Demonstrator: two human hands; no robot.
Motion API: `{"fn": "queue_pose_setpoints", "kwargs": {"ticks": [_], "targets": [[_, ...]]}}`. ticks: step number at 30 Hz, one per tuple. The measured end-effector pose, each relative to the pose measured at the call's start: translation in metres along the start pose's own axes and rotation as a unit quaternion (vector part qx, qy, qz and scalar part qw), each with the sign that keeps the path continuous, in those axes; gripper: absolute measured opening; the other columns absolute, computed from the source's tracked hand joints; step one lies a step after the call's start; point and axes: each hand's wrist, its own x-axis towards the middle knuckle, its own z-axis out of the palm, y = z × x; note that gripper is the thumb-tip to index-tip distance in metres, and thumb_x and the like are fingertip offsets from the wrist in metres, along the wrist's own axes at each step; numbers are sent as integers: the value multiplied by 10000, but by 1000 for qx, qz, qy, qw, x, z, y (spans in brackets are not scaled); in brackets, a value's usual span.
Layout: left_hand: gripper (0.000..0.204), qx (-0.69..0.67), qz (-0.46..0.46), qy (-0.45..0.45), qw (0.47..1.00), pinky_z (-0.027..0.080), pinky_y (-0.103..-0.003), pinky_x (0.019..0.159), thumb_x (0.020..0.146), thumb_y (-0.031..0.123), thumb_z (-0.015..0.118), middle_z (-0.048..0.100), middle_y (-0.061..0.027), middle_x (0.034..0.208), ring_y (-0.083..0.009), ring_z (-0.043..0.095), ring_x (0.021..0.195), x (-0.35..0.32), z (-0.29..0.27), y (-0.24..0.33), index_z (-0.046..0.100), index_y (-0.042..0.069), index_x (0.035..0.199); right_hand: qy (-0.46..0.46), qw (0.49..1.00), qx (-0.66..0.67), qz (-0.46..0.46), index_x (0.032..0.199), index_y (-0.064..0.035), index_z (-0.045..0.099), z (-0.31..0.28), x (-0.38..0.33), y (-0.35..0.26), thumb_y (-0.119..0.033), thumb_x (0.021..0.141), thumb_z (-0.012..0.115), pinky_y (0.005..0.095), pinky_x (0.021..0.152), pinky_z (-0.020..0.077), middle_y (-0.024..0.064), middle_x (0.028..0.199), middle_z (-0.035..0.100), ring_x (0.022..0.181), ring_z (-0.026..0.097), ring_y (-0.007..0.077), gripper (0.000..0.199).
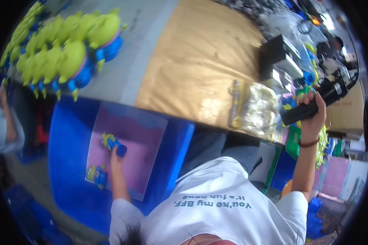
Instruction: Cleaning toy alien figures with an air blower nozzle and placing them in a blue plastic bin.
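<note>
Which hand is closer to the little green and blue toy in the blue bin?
The left hand. It is touching the toy lying on the purple sheet in the blue bin. The right hand is far off to the right, gripping a black tool.

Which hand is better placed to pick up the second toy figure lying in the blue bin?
Left. The left hand is already down in the blue bin, touching one toy figure, with the second toy figure close beside it. The right hand is raised over the table, fingers wrapped around a black tool.

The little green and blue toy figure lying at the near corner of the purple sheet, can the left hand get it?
Probably yes. The left hand holds another toy figure nearby, so it isn't free, but nothing lies between it and that near toy figure.
</note>
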Motion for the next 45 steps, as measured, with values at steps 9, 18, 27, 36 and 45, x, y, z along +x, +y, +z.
{"fn": "queue_pose_setpoints", "kwargs": {"ticks": [9,18,27,36,45], "targets": [[875,119,-72,-655,742,486,-508,943,762,341,772,425,-199,1385,-337,507,1209,-305,178,-89,305,41,1439,-43,973,-61,-218,1254,6,419,-49,28,-32,-29,882,591,391,733,449,82,830,527,729,527,187,411],[945,256,-326,-651,636,556,-430,881,747,385,797,422,-201,1404,-360,525,1218,-386,334,-300,282,40,1460,42,973,-99,-204,897,49,569,-90,128,-19,-13,817,655,384,682,517,102,772,581,680,585,211,133],[502,137,-410,-357,828,519,-395,899,925,272,632,507,-119,1284,-256,531,1153,-394,333,-352,419,74,1335,18,994,-75,-71,907,33,577,-80,134,8,-100,834,625,297,562,471,79,667,580,570,563,172,159],[294,561,244,-629,480,446,-419,989,874,172,636,555,-187,1236,-308,557,1140,-411,301,-306,612,71,1150,-135,981,-72,-118,1297,-11,420,-78,53,-31,-164,885,589,337,634,471,71,792,511,653,526,160,470],[472,572,703,-415,83,348,-532,992,811,193,614,398,-225,1425,-472,409,1267,-398,355,-367,540,292,1266,-131,974,-115,-143,1159,-24,426,-72,30,-13,-197,823,732,335,634,485,53,757,538,628,554,165,487]]}}
